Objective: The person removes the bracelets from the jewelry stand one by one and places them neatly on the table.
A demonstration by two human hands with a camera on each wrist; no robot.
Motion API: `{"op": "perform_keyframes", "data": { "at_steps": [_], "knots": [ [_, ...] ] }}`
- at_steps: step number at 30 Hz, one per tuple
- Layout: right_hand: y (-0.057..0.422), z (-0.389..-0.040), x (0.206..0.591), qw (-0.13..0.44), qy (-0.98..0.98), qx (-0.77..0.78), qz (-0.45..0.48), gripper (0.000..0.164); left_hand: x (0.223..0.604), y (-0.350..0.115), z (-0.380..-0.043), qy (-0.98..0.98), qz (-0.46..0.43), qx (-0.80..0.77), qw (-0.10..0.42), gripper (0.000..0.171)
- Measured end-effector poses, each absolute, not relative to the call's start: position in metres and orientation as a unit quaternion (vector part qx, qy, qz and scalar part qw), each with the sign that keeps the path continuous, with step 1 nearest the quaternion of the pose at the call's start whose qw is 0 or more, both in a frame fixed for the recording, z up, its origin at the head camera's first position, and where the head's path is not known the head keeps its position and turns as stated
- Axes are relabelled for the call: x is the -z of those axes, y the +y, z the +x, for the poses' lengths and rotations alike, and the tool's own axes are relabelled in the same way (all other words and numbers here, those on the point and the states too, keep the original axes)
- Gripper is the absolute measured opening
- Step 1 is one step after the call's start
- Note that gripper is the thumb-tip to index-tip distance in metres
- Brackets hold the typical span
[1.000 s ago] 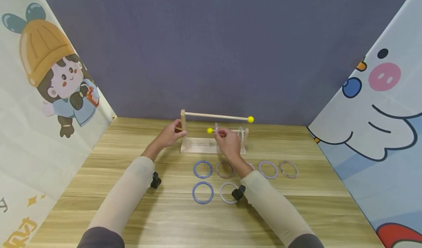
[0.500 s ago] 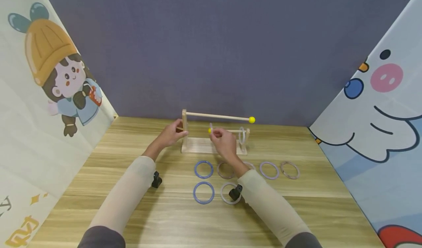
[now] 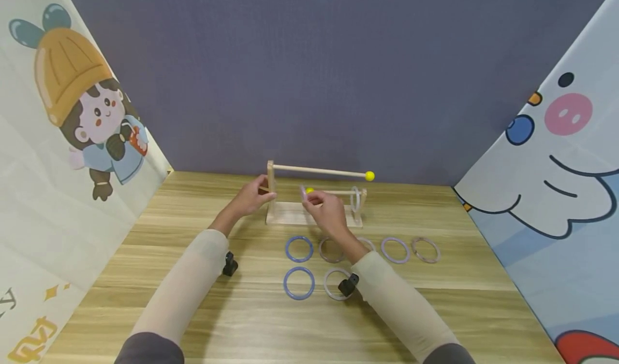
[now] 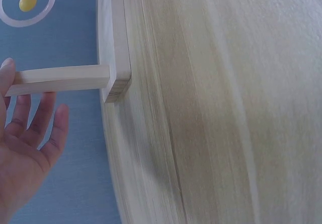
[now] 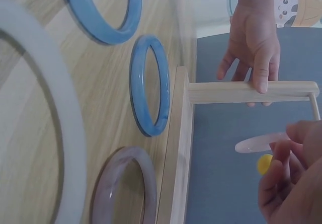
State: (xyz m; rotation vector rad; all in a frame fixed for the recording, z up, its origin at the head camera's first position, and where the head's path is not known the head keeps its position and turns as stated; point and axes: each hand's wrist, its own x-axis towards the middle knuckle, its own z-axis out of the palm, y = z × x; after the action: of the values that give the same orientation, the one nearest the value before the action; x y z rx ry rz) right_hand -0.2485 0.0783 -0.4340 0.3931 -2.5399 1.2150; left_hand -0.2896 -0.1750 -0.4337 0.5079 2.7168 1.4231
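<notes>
My left hand (image 3: 250,196) grips the left upright (image 4: 65,78) of a wooden bangle stand (image 3: 290,214), thumb in front and fingers behind. Between thumb and fingertips my right hand (image 3: 330,212) pinches a pale pink bangle (image 5: 256,143), held upright. It is just left of the yellow ball (image 3: 309,191) that tips the stand's lower rod; in the left wrist view the bangle's outline circles that ball. Another pale, clear bangle (image 3: 355,199) hangs on the lower rod by the right upright. The upper rod (image 3: 319,170), also ending in a yellow ball, carries nothing.
On the table in front of the stand lie several bangles: a blue one (image 3: 299,260), another blue one (image 3: 299,298), a whitish one (image 3: 333,298), a lilac one (image 3: 395,262) and a brownish one (image 3: 425,261). My right forearm partly covers others. A dark wall (image 3: 309,84) stands behind.
My right hand has moved left, bringing the pink bangle along the lower rod to the left, past its yellow ball. The left hand keeps its grip on the upright.
</notes>
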Motion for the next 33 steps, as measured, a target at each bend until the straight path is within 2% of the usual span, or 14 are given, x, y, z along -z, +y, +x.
{"op": "perform_keyframes", "data": {
  "at_steps": [9,26,33],
  "knots": [
    [0.094,-0.242,0.435,0.112,-0.881,-0.428,0.169,0.019,0.434,-0.175,-0.29,0.872,0.165,-0.461,0.013,0.036],
    [0.134,-0.227,0.432,0.038,-0.892,-0.408,0.19,0.011,0.434,-0.174,-0.29,0.871,0.163,-0.463,0.014,0.034],
    [0.147,-0.225,0.431,0.028,-0.891,-0.407,0.2,0.01,0.436,-0.174,-0.292,0.871,0.159,-0.464,0.019,0.036]
  ]
}}
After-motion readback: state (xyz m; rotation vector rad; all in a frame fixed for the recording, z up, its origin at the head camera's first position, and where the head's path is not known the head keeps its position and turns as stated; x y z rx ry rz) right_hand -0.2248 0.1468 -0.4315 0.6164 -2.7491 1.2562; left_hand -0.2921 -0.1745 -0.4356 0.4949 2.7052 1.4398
